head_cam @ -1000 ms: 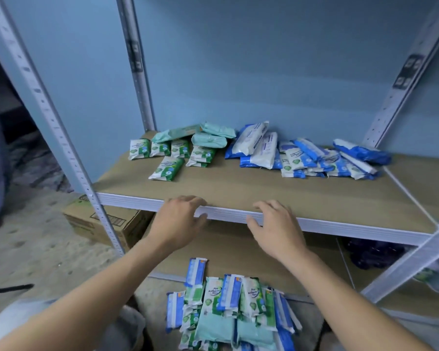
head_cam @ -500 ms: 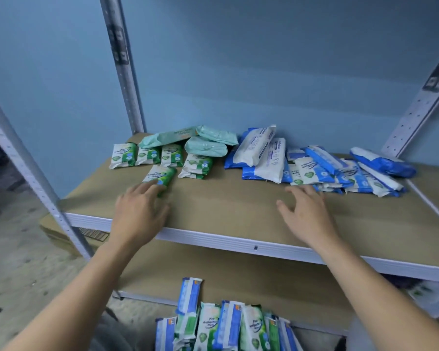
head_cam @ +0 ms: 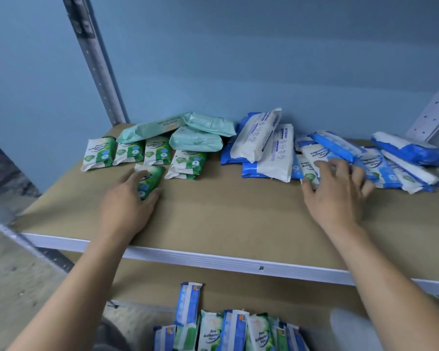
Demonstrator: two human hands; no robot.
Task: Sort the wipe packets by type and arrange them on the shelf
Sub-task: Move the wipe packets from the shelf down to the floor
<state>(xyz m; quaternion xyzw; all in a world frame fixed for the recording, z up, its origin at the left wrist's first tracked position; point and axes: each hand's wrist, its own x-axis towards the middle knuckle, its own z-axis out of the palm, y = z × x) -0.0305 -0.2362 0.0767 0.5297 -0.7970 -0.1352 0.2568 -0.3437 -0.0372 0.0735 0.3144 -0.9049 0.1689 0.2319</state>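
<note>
A: Where does the loose green packet (head_cam: 151, 181) lie from the hands?

B: It is on the shelf (head_cam: 226, 214), under the left hand (head_cam: 127, 201), whose fingers and thumb curl around it. Its long axis points away from the person, toward the green row (head_cam: 127, 153) just behind.

A: And the right hand (head_cam: 337, 193)?

B: It is well apart to the right, with fingers spread flat on the blue packets (head_cam: 337, 145). It pinches nothing.

A: What stands in the way?

B: Little, I think. The green stack (head_cam: 186, 162) sits just beside, on the right. The mint packets (head_cam: 195, 139) lean on the back of the row. The mixed packets (head_cam: 238, 333) wait below.
</note>
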